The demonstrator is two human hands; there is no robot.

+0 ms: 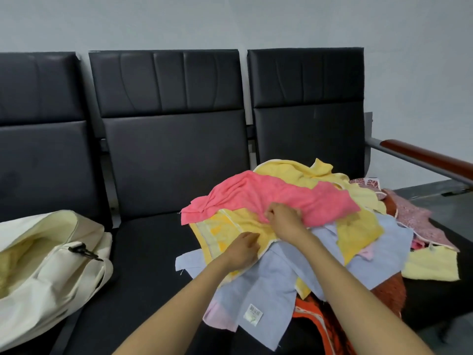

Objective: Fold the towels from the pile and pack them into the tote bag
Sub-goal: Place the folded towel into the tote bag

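Two hands in the pile (pixel 371 252) on the bench (pixel 153 239), right hand (pixel 282 216) pinching pink towel (pixel 256 190) & left hand (pixel 243 249) gripping yellow towel (pixel 227 226) below: I'd pull one free alone, w/ tote bag (pixel 51 265) open far left.

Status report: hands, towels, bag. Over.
Right hand pinches pink towel atop pile. Left hand on yellow towel, grip unclear. Tote bag lies open to the left, unobstructed.
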